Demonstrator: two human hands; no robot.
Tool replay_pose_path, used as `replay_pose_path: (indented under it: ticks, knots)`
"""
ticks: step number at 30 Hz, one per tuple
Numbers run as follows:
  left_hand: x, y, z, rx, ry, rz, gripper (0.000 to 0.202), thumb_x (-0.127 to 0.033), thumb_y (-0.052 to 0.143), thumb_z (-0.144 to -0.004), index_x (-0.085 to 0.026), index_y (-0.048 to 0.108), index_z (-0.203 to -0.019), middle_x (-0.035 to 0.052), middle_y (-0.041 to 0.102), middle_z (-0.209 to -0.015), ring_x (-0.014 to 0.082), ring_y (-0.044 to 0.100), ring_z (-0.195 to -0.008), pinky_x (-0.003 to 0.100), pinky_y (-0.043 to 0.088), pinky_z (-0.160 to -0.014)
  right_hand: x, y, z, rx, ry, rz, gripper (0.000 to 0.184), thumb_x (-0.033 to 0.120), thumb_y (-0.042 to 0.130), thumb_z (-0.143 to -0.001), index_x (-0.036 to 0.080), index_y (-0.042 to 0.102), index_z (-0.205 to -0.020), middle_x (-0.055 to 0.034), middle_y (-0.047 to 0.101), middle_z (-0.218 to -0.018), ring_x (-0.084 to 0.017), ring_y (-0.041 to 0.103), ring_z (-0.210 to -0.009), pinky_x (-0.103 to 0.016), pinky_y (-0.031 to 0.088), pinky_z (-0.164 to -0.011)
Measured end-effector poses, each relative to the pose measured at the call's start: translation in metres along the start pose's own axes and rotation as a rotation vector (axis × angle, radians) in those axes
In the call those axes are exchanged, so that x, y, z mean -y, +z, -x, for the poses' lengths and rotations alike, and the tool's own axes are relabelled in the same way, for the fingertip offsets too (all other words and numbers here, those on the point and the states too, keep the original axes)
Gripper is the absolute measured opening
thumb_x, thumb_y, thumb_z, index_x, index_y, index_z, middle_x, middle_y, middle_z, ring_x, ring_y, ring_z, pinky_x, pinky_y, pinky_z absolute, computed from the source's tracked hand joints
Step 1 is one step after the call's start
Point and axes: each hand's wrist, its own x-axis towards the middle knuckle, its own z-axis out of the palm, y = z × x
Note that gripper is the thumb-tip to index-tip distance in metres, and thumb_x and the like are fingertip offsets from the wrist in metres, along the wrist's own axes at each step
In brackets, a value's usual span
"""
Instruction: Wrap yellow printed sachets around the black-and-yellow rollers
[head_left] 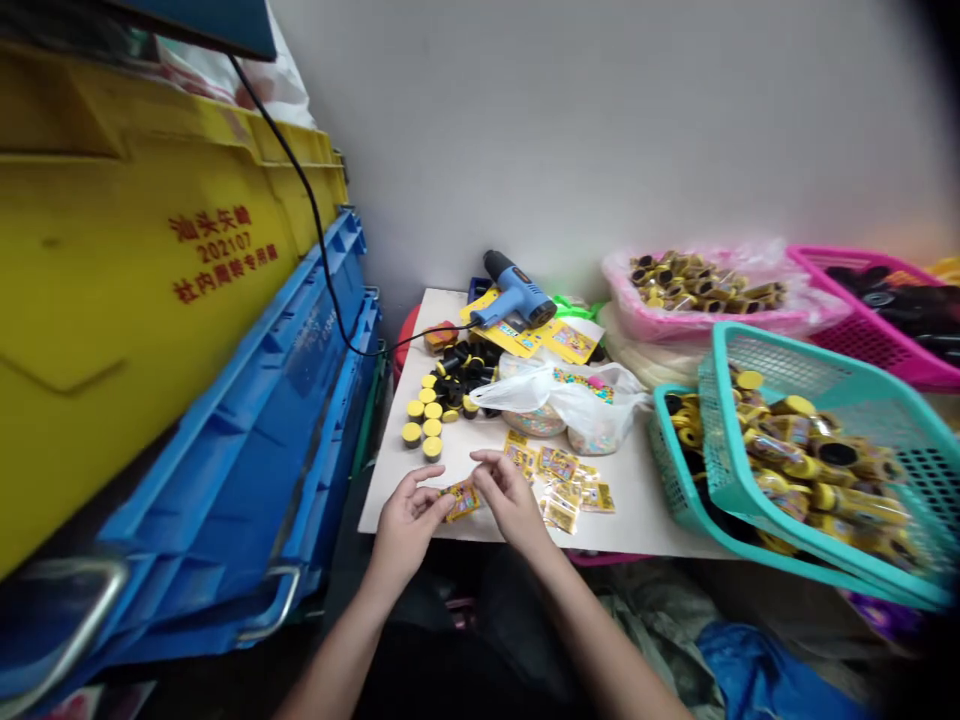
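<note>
Both my hands meet over the near edge of a small white board (pixel 645 505). My left hand (pixel 405 520) pinches one end of a small yellow printed sachet (pixel 461 499). My right hand (pixel 506 492) pinches its other end with bent fingers. Just to the right lie several more yellow sachets (pixel 562 485) scattered on the board. Behind my hands stand several small black containers with yellow caps (pixel 424 420).
A blue heat gun (pixel 514 292) with a black cord lies at the back on yellow sheets. A clear plastic bag (pixel 577 395) covers tubs of sweets. Teal baskets (pixel 720 400) with yellow-black items sit right, pink baskets (pixel 825 265) behind. Stacked yellow (pixel 135 260) and blue crates (pixel 247 450) stand left.
</note>
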Motion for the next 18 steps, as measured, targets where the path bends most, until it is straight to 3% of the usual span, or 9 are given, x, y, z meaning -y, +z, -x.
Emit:
replay_pose_path:
  ticks: [4, 8, 10, 13, 16, 18]
  knots:
    - [0.001, -0.023, -0.002, -0.152, 0.050, -0.104, 0.024, -0.034, 0.071, -0.067, -0.014, 0.065, -0.080, 0.0050, 0.073, -0.070, 0.0191, 0.069, -0.067, 0.027, 0.055, -0.063, -0.004, 0.033, -0.038, -0.079, -0.121, 0.385, 0.029, 0.033, 0.060, -0.078, 0.019, 0.054, -0.102, -0.0100, 0.060, -0.098, -0.024, 0.054, -0.092, -0.040, 0.044, -0.082]
    - [-0.001, -0.040, -0.004, -0.247, 0.071, -0.123, 0.033, -0.034, 0.072, -0.067, -0.013, 0.069, -0.093, 0.0088, 0.075, -0.080, 0.0232, 0.071, -0.077, 0.031, 0.058, -0.071, -0.012, 0.056, -0.054, -0.042, -0.133, 0.457, 0.037, 0.024, 0.062, -0.072, 0.016, 0.051, -0.106, -0.0120, 0.059, -0.100, -0.026, 0.054, -0.095, -0.044, 0.045, -0.084]
    - [-0.002, -0.045, -0.005, -0.271, 0.064, -0.112, 0.034, -0.034, 0.072, -0.067, -0.012, 0.070, -0.093, 0.0095, 0.076, -0.080, 0.0244, 0.072, -0.079, 0.033, 0.058, -0.073, -0.014, 0.052, -0.049, -0.081, -0.112, 0.343, 0.035, 0.022, 0.058, -0.073, 0.016, 0.051, -0.107, -0.0115, 0.059, -0.103, -0.024, 0.055, -0.095, -0.043, 0.045, -0.086]
    - [-0.001, -0.045, -0.007, -0.277, 0.064, -0.101, 0.027, -0.035, 0.070, -0.068, -0.012, 0.072, -0.083, 0.0097, 0.076, -0.083, 0.0247, 0.071, -0.080, 0.033, 0.058, -0.072, -0.005, 0.029, -0.031, -0.097, 0.043, -0.048, 0.029, 0.031, 0.059, -0.074, 0.019, 0.053, -0.100, -0.0072, 0.059, -0.097, -0.020, 0.060, -0.083, -0.039, 0.049, -0.079]
    - [0.002, -0.038, -0.008, -0.253, 0.086, -0.089, 0.024, -0.035, 0.070, -0.069, -0.014, 0.074, -0.079, 0.0076, 0.076, -0.080, 0.0230, 0.071, -0.077, 0.031, 0.058, -0.070, 0.012, 0.002, -0.014, 0.007, 0.224, -0.429, 0.032, 0.040, 0.067, -0.071, 0.020, 0.053, -0.091, -0.0022, 0.058, -0.087, -0.016, 0.063, -0.069, -0.032, 0.051, -0.067]
    - [0.003, -0.032, -0.008, -0.235, 0.109, -0.086, 0.021, -0.034, 0.069, -0.070, -0.016, 0.074, -0.078, 0.0067, 0.076, -0.080, 0.0223, 0.070, -0.077, 0.030, 0.057, -0.071, 0.022, -0.010, -0.006, 0.082, 0.281, -0.520, 0.035, 0.042, 0.071, -0.068, 0.020, 0.054, -0.089, -0.0008, 0.059, -0.083, -0.015, 0.064, -0.065, -0.029, 0.050, -0.063]
